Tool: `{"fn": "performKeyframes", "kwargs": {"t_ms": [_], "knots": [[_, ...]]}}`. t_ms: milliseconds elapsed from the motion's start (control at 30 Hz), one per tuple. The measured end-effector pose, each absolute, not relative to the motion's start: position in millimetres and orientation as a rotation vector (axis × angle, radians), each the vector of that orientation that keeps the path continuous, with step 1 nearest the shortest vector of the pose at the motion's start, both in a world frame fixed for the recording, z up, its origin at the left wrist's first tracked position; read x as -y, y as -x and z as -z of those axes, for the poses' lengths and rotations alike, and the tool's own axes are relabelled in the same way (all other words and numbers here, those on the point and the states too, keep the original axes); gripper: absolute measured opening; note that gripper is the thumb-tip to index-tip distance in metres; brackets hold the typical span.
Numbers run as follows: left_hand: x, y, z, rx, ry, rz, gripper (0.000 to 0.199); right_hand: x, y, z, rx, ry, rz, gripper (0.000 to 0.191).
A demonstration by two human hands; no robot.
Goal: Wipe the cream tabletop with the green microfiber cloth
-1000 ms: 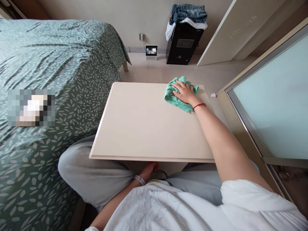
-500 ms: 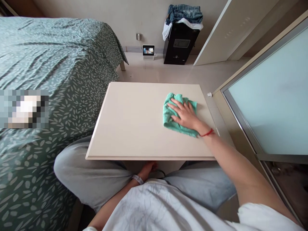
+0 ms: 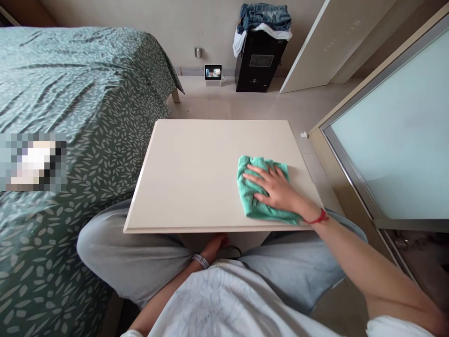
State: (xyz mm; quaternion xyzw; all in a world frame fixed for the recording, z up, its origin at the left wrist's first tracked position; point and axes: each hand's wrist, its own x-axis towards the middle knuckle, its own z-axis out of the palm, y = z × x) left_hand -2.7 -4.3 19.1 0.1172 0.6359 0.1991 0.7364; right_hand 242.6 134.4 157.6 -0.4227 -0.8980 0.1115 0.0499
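My right hand (image 3: pixel 278 189) lies flat with spread fingers on a green cloth (image 3: pixel 249 199), pressing it against the tabletop. The cloth is bunched and folded near the front right corner of the small cream table (image 3: pixel 189 173). A red string bracelet circles my right wrist. My left hand (image 3: pixel 218 241) is low between my legs, just below the table's front edge. Its fingers are mostly hidden there, so I cannot see whether they hold anything. A pale watch band (image 3: pixel 200 260) is on my left wrist.
A bed (image 3: pixel 115 107) with a green leaf-patterned cover stands on the left. Ahead are a small screen device (image 3: pixel 213 82) on the floor and a black cabinet (image 3: pixel 259 70) topped with folded jeans (image 3: pixel 264 18). A frosted-glass sliding door (image 3: pixel 396 140) is on the right.
My right hand and the green cloth have moved toward me, closer to the table's front edge. The left hand has stayed in place. The view has shifted slightly.
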Motion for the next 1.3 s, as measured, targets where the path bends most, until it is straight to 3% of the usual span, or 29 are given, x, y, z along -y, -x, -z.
{"fn": "performKeyframes", "kwargs": {"t_ms": [267,500,700,900,1067,1167,1300], "knots": [[4,5,-15,-1.394,-0.184,-0.472,0.019,-303,-243,-158,2.450,1.703,-0.229,0.078],[7,8,-8,-1.370,-0.180,-0.507,0.021,-345,-240,-158,2.248,1.983,-0.151,0.082],[5,7,-7,-1.351,-0.200,-0.500,0.021,-287,-244,-151,2.320,1.858,-0.154,0.080],[6,6,-8,-1.326,-0.215,-0.511,0.020,-151,-254,-149,2.446,1.703,-0.103,0.075],[7,7,-2,-1.313,-0.219,-0.514,0.022,-46,-267,-144,2.491,1.611,-0.062,0.087],[8,7,-1,-1.308,-0.216,-0.516,0.021,-27,-275,-142,2.507,1.600,-0.034,0.088],[9,6,-1,-1.308,-0.219,-0.501,0.022,-67,-279,-144,2.481,1.689,-0.027,0.075]]}}
